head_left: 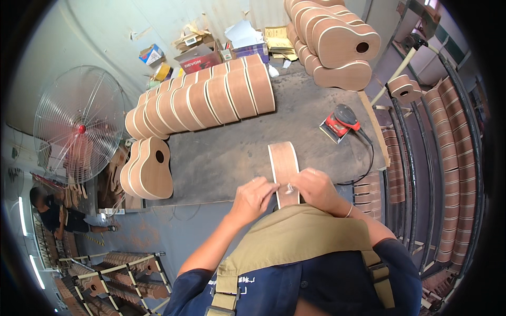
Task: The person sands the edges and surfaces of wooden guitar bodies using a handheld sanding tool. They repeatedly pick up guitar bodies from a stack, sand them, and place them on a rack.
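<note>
A small unfinished guitar body (pixel 284 158) stands on edge at the front of the workbench, close against my apron. Its brown curved side with pale edging faces up. My left hand (pixel 253 197) is closed at the left edge of this side, thumb and forefinger pinched together. From the right, my right hand (pixel 318 190) is also closed, its fingertips pinched above the wood. A small crumpled whitish bit (pixel 289 189) lies between the two hands, by the right fingertips. What sits inside either pinch is too small to make out.
The dark workbench (pixel 226 152) carries a red-and-black sander (pixel 341 124) with a cord, and rows of guitar bodies (pixel 211 95). More bodies (pixel 337 42) are stacked at the back right. A large fan (pixel 79 126) stands left; racks (pixel 411 158) line the right. Another person (pixel 60 213) is far left.
</note>
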